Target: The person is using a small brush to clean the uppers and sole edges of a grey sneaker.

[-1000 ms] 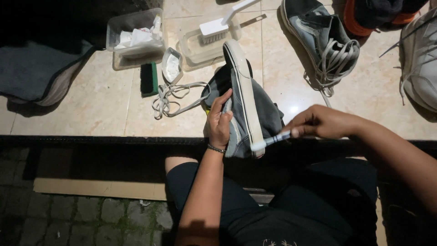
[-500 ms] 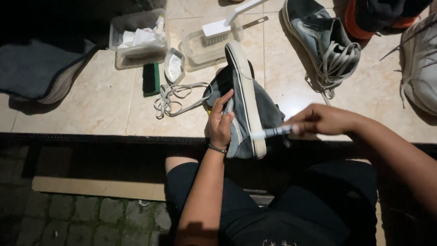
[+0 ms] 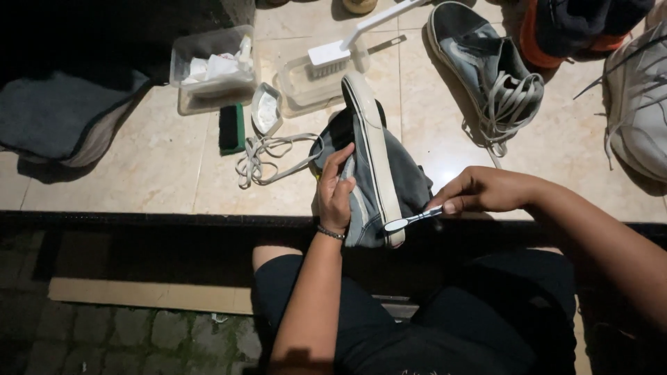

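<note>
Toothbrush point(image 3: 411, 219) has slid down to the sneaker's point(image 3: 372, 173) heel; right hand point(image 3: 479, 191) pinches it, left hand point(image 3: 337, 194) clamps the shoe. Its mate point(image 3: 490, 69) waits.

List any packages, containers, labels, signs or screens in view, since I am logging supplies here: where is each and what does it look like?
Clear plastic tub: far left on the tiled floor, rectangular, holding white crumpled pieces.
Clear plastic tray: right of that tub, above the grey shoe, rectangular, a white brush resting on it.
Small white packet: between the two containers, open, beside a green block.
No signs, screens or readable labels visible.
</note>
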